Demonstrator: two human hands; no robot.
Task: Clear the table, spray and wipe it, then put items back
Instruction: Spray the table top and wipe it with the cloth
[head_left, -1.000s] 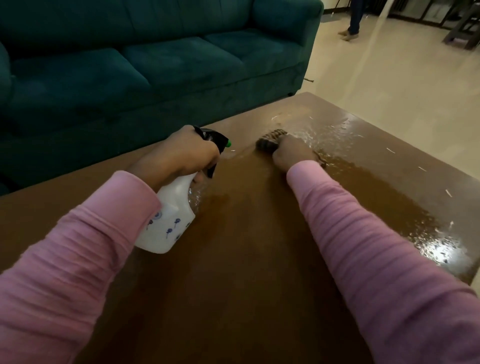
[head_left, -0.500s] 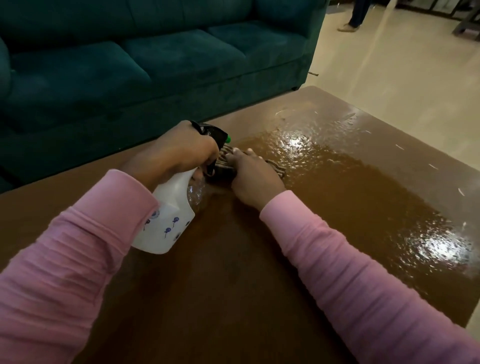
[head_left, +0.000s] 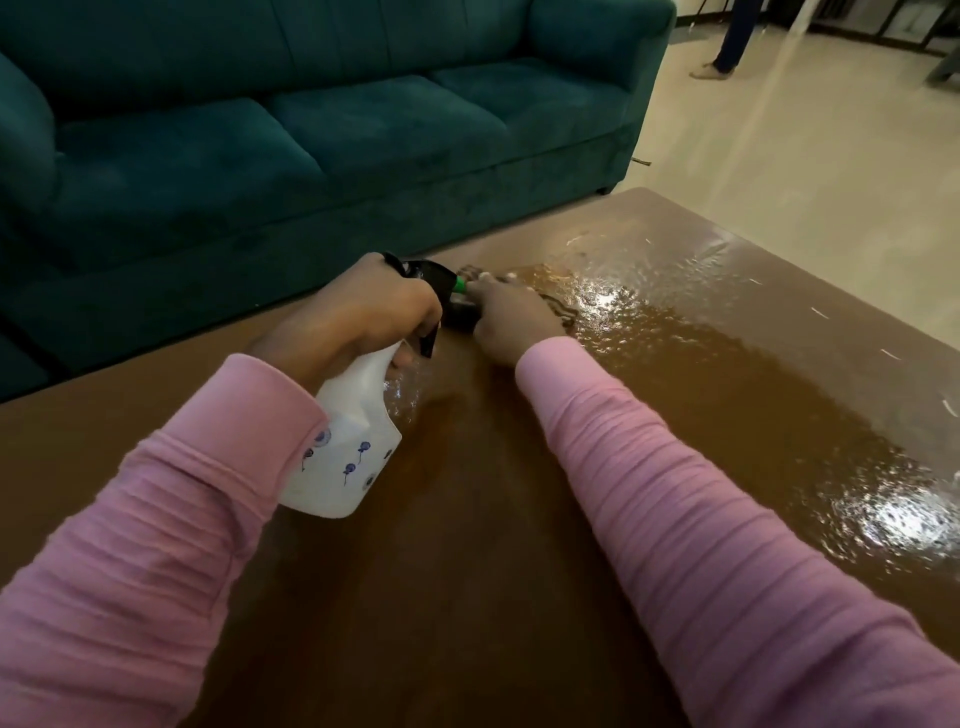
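My left hand grips the neck of a white spray bottle with small blue flower prints and a black trigger head tipped in green. The bottle hangs tilted just above the brown wooden table. Right beside the nozzle, my right hand presses a dark striped cloth flat on the tabletop near the far edge. Most of the cloth is hidden under the hand. Wet, shiny streaks cover the table to the right of the cloth.
A teal sofa stands close behind the table's far edge. Pale floor lies to the right, where a person's legs stand at the back. Small pale flecks lie near the table's right edge.
My right hand slid the cloth left from the far right part of the table to beside the spray nozzle. The left hand with the bottle stayed nearly still.
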